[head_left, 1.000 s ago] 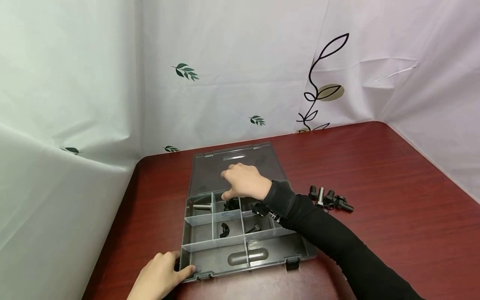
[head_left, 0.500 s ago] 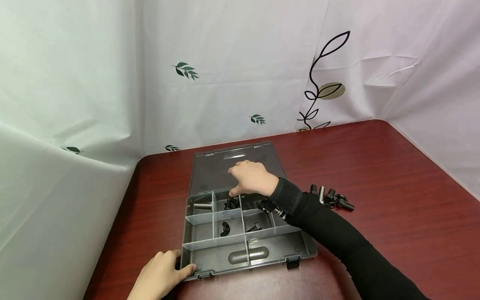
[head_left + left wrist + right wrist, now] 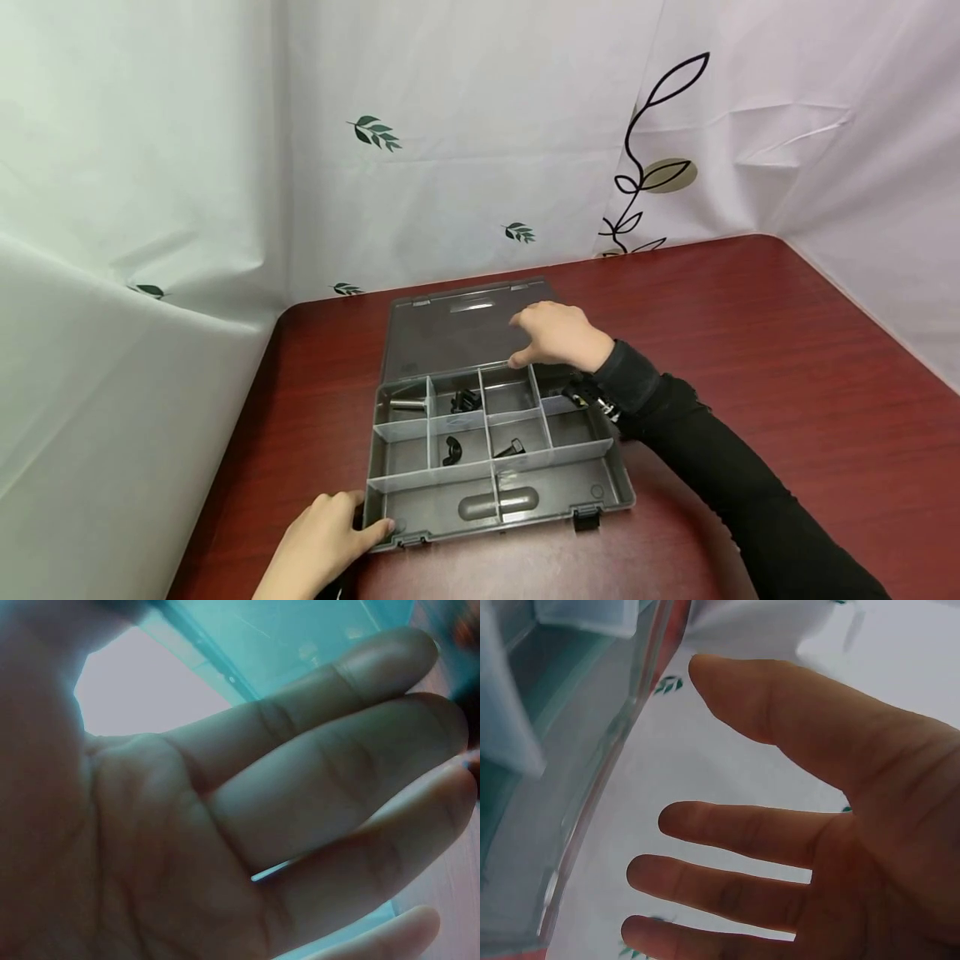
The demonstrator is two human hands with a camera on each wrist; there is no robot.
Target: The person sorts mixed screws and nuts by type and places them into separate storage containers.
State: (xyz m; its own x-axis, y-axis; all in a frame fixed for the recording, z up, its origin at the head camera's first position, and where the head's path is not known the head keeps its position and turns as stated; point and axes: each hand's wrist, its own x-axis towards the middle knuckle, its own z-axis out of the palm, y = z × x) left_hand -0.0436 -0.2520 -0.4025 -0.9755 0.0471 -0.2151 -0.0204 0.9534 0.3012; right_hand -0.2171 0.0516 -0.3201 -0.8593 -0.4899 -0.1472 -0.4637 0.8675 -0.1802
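Observation:
A grey plastic compartment box [image 3: 551, 497] lies on the table with its see-through lid [image 3: 442, 333] folded flat behind it. My left hand [image 3: 318, 533] holds its front left corner, thumb over the rim and fingers along the outer side. Above the back compartments my right hand [image 3: 562, 335] hovers with nothing in it; in the right wrist view its fingers [image 3: 735, 829] are spread and straight. A silver bolt [image 3: 407, 404] lies in the back left compartment, beside a cluster of black parts [image 3: 467, 401]. The middle row holds a black wing nut [image 3: 452, 451] and a black bolt [image 3: 512, 448].
The red-brown table [image 3: 712, 333] stretches to the right of the box. A white patterned sheet [image 3: 465, 150] hangs at the back and both sides. One black latch [image 3: 586, 518] sticks out from the box's front edge.
My right hand has moved right, away from the compartment with the black parts. Its arm now hides the loose bolts that showed on the table. My left hand has stayed at the corner.

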